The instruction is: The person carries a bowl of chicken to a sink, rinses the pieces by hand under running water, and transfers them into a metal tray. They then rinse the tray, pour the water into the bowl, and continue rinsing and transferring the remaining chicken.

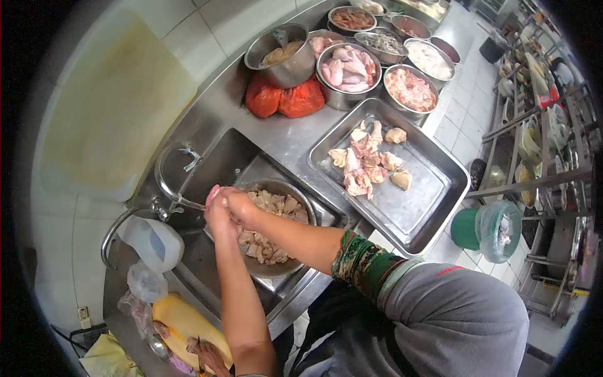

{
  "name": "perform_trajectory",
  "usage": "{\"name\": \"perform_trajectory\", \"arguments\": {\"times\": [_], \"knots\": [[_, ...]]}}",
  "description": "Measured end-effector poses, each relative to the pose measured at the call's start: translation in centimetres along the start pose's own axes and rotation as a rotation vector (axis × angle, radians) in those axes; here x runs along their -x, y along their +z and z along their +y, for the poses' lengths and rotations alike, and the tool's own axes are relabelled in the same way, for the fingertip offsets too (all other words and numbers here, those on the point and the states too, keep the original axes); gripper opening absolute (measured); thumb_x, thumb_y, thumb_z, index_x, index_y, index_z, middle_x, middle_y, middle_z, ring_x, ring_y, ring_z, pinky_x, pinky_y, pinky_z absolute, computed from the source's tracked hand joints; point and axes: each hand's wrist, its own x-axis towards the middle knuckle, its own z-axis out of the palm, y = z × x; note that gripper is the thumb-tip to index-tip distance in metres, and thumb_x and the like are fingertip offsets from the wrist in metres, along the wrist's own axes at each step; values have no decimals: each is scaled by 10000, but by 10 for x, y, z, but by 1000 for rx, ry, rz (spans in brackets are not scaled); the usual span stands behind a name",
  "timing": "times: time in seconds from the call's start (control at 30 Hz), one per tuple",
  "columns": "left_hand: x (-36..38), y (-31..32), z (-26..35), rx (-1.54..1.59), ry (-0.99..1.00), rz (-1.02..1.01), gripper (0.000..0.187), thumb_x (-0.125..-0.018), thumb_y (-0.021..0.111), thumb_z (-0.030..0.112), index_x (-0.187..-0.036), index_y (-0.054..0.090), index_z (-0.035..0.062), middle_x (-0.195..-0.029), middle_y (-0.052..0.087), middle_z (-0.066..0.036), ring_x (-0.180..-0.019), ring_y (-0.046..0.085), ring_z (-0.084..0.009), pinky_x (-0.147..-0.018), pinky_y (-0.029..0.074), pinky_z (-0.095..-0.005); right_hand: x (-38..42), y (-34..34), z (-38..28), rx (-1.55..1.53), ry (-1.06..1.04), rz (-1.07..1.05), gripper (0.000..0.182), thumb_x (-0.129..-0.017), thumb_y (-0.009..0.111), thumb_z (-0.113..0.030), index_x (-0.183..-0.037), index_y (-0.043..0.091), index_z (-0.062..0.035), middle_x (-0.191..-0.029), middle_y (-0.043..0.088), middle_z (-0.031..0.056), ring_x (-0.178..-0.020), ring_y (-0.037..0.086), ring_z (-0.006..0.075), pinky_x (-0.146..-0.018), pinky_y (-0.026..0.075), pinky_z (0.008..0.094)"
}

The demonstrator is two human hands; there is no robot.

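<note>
My left hand [218, 212] and my right hand [240, 202] are pressed together at the mouth of a curved tap [164, 179]. Pink raw meat [214, 192] sticks out of the closed fingers; most of it is hidden by them. Just beneath my wrists, a round metal bowl [312, 212] full of pale cut chicken pieces [276, 204] stands in the steel sink [221, 151]. My forearms partly cover the bowl.
A steel tray [433, 201] holding raw chicken pieces [370, 157] lies right of the sink. Several metal bowls of meat [349, 69] and a red bag [284, 97] stand behind. A plastic jug [154, 242] is at left. Another person's hand [212, 358] holds a knife on a yellow board [182, 314].
</note>
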Motion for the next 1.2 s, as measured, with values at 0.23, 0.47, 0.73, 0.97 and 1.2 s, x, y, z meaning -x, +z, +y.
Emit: {"name": "perform_trajectory", "arguments": {"times": [0.23, 0.47, 0.73, 0.97, 1.2], "knots": [[-15, -17, -25, -67, 203, 207, 254, -948, 582, 250, -1012, 636, 10, -949, 646, -92, -865, 607, -177, -750, 506, -315, -9, 3, 12, 444, -108, -6, 304, -943, 519, -257, -1114, 592, -17, -948, 670, 128, -881, 612, 192, -813, 489, 358], [0, -2, -6, 196, 7, 118, 221, -952, 508, 264, -962, 587, 58, -959, 645, -89, -873, 616, -219, -757, 525, -357, -65, -20, 50, 462, -26, -410, 329, -926, 534, -287, -1096, 607, -15, -942, 675, 159, -884, 646, 240, -809, 502, 367], [-52, -31, -61, -462, -114, -47, 229, -868, 645, 236, -1045, 622, 92, -951, 676, -77, -876, 634, -260, -780, 494, -375, 1, -61, -45, 1788, -222, -144, 309, -837, 600, -232, -1113, 641, -102, -1077, 654, 199, -1009, 638, 335, -876, 502, 443], [-13, -69, -227, -1310, 110, -470, 301, -878, 563, 174, -1140, 593, 29, -1259, 548, -235, -1056, 595, -373, -897, 478, -440, 120, -113, -186, 1527, -277, 138, 297, -868, 658, -239, -1104, 614, -65, -967, 675, 157, -931, 657, 277, -849, 492, 360], [-45, -51, -161, -1147, -122, -320, 313, -866, 523, 151, -1155, 577, 43, -1048, 633, -248, -985, 618, -379, -839, 485, -450, 167, -197, -226, 1703, -56, 480, 277, -827, 686, -148, -1076, 620, -45, -953, 647, 166, -891, 641, 281, -826, 481, 359]]}}
